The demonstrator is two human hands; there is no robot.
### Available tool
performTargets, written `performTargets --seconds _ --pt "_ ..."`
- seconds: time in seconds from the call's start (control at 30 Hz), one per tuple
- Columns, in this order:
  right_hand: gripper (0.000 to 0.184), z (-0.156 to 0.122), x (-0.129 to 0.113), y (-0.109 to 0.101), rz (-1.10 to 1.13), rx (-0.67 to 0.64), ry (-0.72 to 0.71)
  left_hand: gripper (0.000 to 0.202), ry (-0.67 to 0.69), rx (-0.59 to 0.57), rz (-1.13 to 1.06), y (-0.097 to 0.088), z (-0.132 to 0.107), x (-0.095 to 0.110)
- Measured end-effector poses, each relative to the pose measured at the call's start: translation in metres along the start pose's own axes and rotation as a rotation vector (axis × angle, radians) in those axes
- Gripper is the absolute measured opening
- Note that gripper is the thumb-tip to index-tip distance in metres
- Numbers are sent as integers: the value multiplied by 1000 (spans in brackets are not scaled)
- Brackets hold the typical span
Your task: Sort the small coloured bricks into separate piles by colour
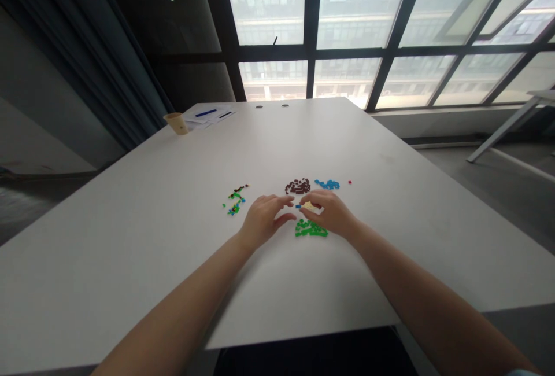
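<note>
Blue and tiny, a block [298, 206] is sitting in the middle of our clock, with twelve pointing to the window [273, 17]; the right hand [328, 209], at three o'clock, seems to be pinching it between thumb and finger; the left hand [265, 218], between eight and nine, is holding nothing I can see, and its thumb and finger are standing apart, facing the block.

Under the right hand, a cream pile [309, 206] is peeking through the finger gap; a brown pile [298, 186] is lying at twelve, a blue pile [328, 184] near two, a green pile [310, 229] at five; a mixed pile [236, 195] is lying farther out at nine; one red bit [350, 182] is sitting alone, past the blue pile.

Doing this well, I think, is needing a soft pinch on the block's sides; a hard squeeze could be making it pop away; using both hands' tips for turning it would be safer; the right thumb should be floating over the green pile, not brushing it, or colours could be mixing; any bumps on the block are looking too small to tell.
</note>
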State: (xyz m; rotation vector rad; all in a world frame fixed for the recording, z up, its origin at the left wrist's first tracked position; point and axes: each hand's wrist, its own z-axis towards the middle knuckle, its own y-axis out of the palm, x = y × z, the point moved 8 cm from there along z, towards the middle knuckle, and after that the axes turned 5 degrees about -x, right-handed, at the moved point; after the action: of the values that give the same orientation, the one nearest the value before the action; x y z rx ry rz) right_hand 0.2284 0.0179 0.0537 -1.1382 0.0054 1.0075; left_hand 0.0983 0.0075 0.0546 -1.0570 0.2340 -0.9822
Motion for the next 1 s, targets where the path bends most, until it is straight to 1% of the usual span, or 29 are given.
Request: performTargets --seconds 0.07,0.17,0.23,0.3,0.37,0.53,0.67,0.77,0.87,1.0 --pt "14 -3 32 -16 -58 70 140 36 -15 -7 -3 1 0 -2" --pt "17 -21 94 -49 -220 211 468 36 -33 -21 -7 2 0 -4" --pt "17 -35 127 -62 -331 233 667 35 -47 -39 -12 4 0 -5" --pt "17 -43 146 -64 -404 213 778 35 -59 -61 -22 6 0 -6" --pt "18 -44 153 -58 -450 168 820 35 -70 -79 -34 7 0 -7" --pt "19 -36 149 -42 -523 60 819 33 -99 -112 -47 10 0 -10" --pt "22 -36 149 -39 -518 -21 830 30 -114 -128 -49 9 2 -9" --pt "25 -38 149 -40 -524 -55 849 27 -154 -102 -42 3 2 -13" --pt "27 -40 149 -40 -520 -72 872 28 -279 1 -21 -14 -1 -32" --pt "32 -40 149 -37 -493 -91 877 31 -506 185 -14 -45 -12 -75"
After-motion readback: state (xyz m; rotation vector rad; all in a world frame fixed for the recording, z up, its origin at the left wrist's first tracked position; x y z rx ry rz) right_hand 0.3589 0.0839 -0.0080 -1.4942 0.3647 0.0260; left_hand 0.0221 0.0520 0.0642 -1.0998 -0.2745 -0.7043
